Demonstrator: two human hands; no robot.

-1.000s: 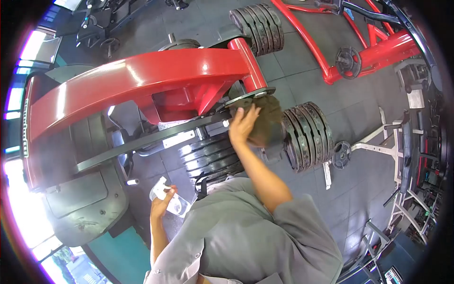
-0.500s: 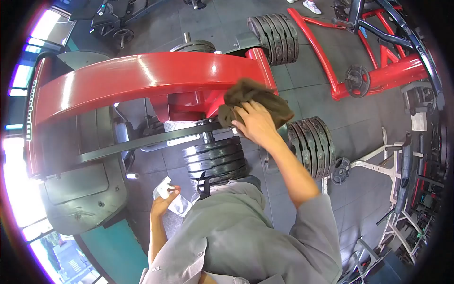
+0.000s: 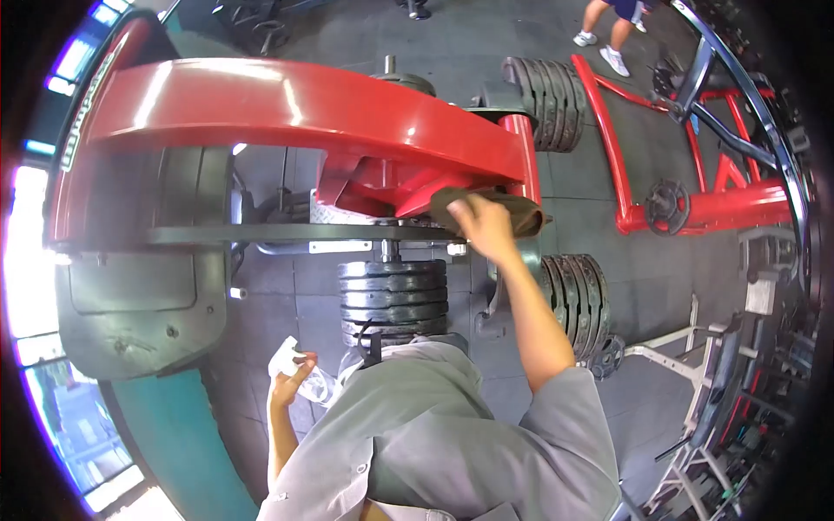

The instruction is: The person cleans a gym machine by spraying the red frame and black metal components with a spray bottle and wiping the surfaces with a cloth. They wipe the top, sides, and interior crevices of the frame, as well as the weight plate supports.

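Note:
A spray bottle (image 3: 314, 387) with a white head and clear body is in my left hand (image 3: 291, 380), low beside my grey shirt. My right hand (image 3: 483, 227) is stretched forward and presses a brown cloth (image 3: 525, 214) on the right end of the red machine frame (image 3: 347, 108). The fingers lie bent over the cloth, and the part of the frame under it is hidden. Just below the cloth runs a dark metal bar (image 3: 304, 234). Black weight plates (image 3: 393, 295) are stacked under that bar, close in front of my body.
More plates stand on the right (image 3: 575, 304) and at the top (image 3: 546, 104). A padded black seat (image 3: 139, 304) is at the left. Another red machine (image 3: 721, 211) and a white-framed rack (image 3: 695, 369) are at the right. A person's legs (image 3: 618, 36) show at the top.
The view has shifted, with the machine turned level. The cloth lies lower and flatter under my right hand. More of the other person's legs shows.

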